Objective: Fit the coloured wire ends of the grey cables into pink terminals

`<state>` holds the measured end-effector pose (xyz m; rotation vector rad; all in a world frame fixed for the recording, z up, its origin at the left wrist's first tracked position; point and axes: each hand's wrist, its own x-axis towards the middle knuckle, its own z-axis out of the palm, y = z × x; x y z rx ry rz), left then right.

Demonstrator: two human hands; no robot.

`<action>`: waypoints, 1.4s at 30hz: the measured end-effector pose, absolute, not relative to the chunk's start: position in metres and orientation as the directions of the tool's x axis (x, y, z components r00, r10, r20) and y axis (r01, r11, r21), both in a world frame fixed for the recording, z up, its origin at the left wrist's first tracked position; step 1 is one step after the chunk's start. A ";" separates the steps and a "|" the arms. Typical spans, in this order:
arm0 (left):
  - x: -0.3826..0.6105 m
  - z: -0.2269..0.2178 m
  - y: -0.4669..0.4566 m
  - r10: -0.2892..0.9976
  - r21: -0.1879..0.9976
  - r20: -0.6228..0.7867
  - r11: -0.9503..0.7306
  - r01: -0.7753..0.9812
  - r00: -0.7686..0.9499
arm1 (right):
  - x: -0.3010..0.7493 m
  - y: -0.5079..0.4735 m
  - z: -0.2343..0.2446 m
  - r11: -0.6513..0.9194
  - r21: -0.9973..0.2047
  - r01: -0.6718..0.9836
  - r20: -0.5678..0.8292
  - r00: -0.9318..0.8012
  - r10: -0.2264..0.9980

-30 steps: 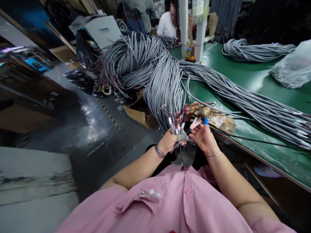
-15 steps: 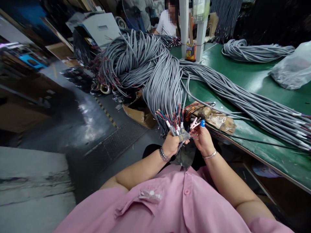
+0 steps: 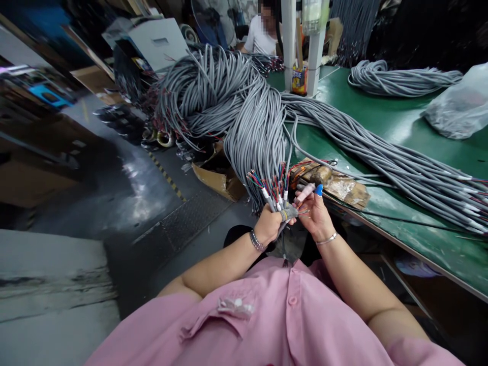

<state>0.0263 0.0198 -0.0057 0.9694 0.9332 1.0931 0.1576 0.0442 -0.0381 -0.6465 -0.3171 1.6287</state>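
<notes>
My left hand (image 3: 268, 223) is closed round several grey cables (image 3: 271, 203). Their stripped ends fan out in red, blue and green wires (image 3: 259, 182) above white sleeves. A grey knitted cover with a yellow band (image 3: 288, 213) sits over my left thumb. Close by on the right, my right hand (image 3: 317, 216) grips a small hand tool with pale pink handles (image 3: 305, 193), its working end hidden by the fingers. A blue cover (image 3: 318, 190) wraps a right-hand fingertip. A few thin wires (image 3: 303, 211) stick out between the two hands.
A big heap of grey cables (image 3: 255, 122) hangs over the green table's (image 3: 404, 122) left end. More cables (image 3: 362, 137) stretch across it. A taped cardboard piece (image 3: 343, 189) lies at the near edge, a cardboard box (image 3: 217, 178) below. Behind sits a person in white (image 3: 261, 38).
The pink handles, spread apart before, now look pressed together. My right hand has shifted slightly and its blue-tipped digit has tilted. My left hand keeps hold of the cables, almost still.
</notes>
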 end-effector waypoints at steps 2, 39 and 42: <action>0.025 -0.005 0.017 0.972 0.945 -0.114 0.170 -0.281 0.205 | 0.160 0.041 -0.037 -0.201 -0.548 -0.812 -0.215 -0.095 0.972; 0.027 -0.007 0.014 0.990 0.932 -0.072 0.111 -0.346 0.124 | 0.163 0.043 -0.039 -0.207 -0.509 -0.835 -0.189 -0.126 0.974; 0.025 -0.008 0.010 0.992 0.927 -0.061 0.097 -0.362 0.108 | 0.168 0.040 -0.039 -0.229 -0.509 -0.830 -0.176 -0.160 0.971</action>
